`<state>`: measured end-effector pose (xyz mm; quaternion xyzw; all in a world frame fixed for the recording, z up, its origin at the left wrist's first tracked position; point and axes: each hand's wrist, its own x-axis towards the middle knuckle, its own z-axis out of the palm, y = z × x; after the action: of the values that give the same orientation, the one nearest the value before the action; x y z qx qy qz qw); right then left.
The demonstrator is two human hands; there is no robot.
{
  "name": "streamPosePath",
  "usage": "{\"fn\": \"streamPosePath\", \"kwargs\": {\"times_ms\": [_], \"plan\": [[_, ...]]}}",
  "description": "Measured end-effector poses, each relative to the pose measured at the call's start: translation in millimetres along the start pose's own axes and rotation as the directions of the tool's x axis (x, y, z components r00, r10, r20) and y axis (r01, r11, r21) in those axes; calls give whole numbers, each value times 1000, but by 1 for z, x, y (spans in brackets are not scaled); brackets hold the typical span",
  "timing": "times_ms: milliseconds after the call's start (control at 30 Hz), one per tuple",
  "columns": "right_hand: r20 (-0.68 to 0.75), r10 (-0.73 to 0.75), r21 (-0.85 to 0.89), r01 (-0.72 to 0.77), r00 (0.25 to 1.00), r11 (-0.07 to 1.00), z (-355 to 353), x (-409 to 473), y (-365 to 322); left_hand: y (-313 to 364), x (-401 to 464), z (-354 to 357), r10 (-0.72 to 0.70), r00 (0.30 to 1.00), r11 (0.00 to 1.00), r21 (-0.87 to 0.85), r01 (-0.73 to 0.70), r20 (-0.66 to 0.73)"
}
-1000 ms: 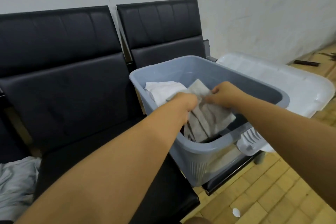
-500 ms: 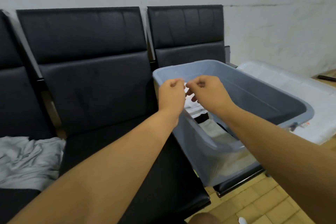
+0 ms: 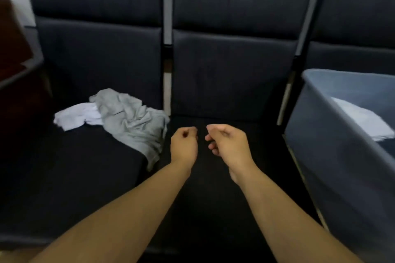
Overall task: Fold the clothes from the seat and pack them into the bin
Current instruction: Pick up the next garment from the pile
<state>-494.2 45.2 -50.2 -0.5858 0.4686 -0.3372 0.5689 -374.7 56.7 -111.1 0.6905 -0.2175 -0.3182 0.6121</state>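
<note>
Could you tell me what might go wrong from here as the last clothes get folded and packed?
The grey garment hangs over the seat's front edge, so a careless pull could drag it to the floor. It also overlaps the white garment, so grabbing one might drag the other along. Both the left hand and right hand are empty, and the blue bin sits far right, a long carry for a folded piece.

- Left hand [image 3: 184, 145] and right hand [image 3: 227, 142] side by side over the middle black seat [image 3: 213, 177], fingers curled, holding nothing.
- Crumpled grey garment [image 3: 132, 120] and white cloth [image 3: 78, 115] touching on the left seat [image 3: 70, 166].
- Grey bin [image 3: 333, 156] at right, white fabric [image 3: 363, 119] inside.
</note>
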Motion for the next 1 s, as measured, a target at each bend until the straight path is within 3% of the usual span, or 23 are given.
{"fn": "streamPosePath", "kwargs": {"times_ms": [100, 200, 300, 400, 500, 667, 733, 933, 1000], "plan": [[43, 79, -20, -78, 996, 997, 28, 10, 20, -31, 36, -39, -14, 997, 993, 113, 23, -79], [46, 136, -34, -134, 990, 990, 42, 20, 37, -49, 72, -77, 59, 992, 933, 359, -16, -108], [50, 176, -54, -173, 983, 983, 50, 28, 48, -63, 107, -110, 217, 974, 762, 636, -123, -71], [56, 180, -61, -177, 982, 982, 56, 37, 53, -67, 139, -130, 356, 935, 559, 804, -204, -11], [67, 167, -60, -164, 984, 985, 60, 45, 58, -63, 170, -139, 445, 896, 435, 875, -211, -5], [61, 156, -32, -154, 986, 988, 61, 54, 67, -61, 212, -145, 452, 886, 232, 945, -228, 103], [64, 156, -25, -155, 986, 988, 62, 55, 70, -58, 219, -147, 479, 872, 261, 932, -252, 102], [52, 158, 19, -159, 986, 987, 61, 61, 66, 15, 211, -147, 542, 831, 606, 628, -489, 124], [60, 155, 33, -157, 986, 987, 59, 57, 61, 52, 197, -144, 558, 819, 648, 548, -530, 132]]}}
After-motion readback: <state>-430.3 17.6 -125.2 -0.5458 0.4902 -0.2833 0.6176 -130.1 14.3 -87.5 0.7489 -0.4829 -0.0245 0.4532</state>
